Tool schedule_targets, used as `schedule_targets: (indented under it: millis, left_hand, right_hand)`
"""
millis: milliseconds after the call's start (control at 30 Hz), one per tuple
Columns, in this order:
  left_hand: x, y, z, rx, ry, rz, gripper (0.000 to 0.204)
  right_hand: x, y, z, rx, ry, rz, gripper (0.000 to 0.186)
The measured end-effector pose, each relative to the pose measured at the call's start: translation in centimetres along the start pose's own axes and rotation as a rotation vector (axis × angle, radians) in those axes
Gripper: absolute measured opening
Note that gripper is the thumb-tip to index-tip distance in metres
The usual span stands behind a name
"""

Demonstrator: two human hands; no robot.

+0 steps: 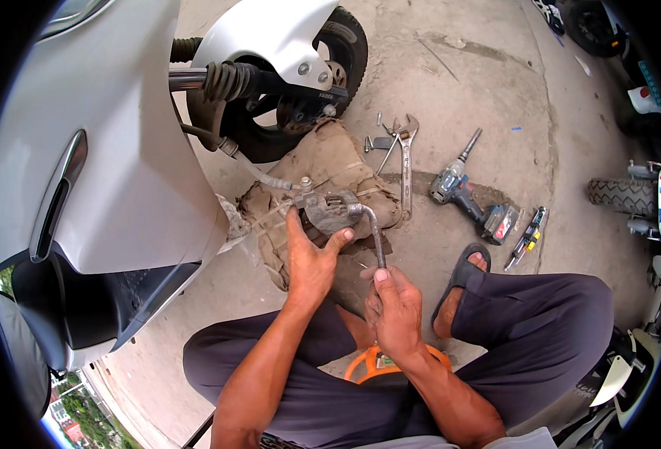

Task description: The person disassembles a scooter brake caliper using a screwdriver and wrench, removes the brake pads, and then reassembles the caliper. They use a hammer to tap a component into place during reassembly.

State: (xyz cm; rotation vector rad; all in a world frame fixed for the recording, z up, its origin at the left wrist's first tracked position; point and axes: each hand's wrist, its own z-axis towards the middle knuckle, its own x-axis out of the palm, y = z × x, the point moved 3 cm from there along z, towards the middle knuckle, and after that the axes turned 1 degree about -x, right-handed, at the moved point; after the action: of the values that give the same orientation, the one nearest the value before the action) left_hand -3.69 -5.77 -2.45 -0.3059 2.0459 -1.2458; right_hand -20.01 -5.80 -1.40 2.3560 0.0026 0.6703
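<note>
A grimy metal brake caliper (329, 217) sits over a dirty brown folded pad (334, 161), with a brake hose (259, 173) running to it from the scooter. My left hand (312, 262) grips the caliper from the near side, thumb against its right part and fingers at its left end. A bent, L-shaped wrench (377, 236) meets the caliper's right end; its exact seat there is too small to tell. My right hand (396, 303) is closed around the wrench's lower end, its fingers partly hidden behind the thumb and palm.
The white scooter body (143, 150) fills the left, its front wheel (353, 49) beyond the pad. To the right lie an adjustable wrench (407, 168), a cordless impact driver (461, 196) and a small bundle of tools (527, 239). An orange object (357, 369) stands between my legs.
</note>
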Motion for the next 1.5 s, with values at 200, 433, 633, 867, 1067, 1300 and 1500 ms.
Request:
schedule_targets:
  millis: [200, 433, 633, 867, 1067, 1300, 1500]
  left_hand:
    - [0.1, 1.2, 0.2, 0.028, -0.014, -0.075, 0.09]
    - [0.5, 0.8, 0.2, -0.034, 0.054, -0.19, 0.093]
    - [0.2, 1.6, 0.3, 0.042, -0.028, -0.003, 0.09]
    - [0.2, 2.2, 0.5, 0.08, 0.006, -0.1, 0.087]
    - [0.2, 0.5, 0.0, 0.054, 0.004, -0.087, 0.088]
    - [-0.1, 2.0, 0.8, 0.09, 0.036, 0.009, 0.103]
    - [-0.2, 0.2, 0.3, 0.112, -0.015, 0.176, 0.1]
  right_hand:
    - [0.0, 0.2, 0.0, 0.023, 0.004, 0.002, 0.032]
    - [-0.3, 0.5, 0.2, -0.007, -0.022, 0.031, 0.032]
    - [-0.3, 0.3, 0.2, 0.017, 0.015, -0.006, 0.033]
    - [-0.1, -0.2, -0.1, -0.001, 0.036, 0.024, 0.034]
    - [-0.9, 0.2, 0.5, -0.006, -0.008, 0.001, 0.031]
    - [-1.9, 0.7, 0.6, -0.292, -0.109, -0.463, 0.029]
    - [-1.6, 1.7, -0.1, -0.469, -0.147, -0.601, 0.026]
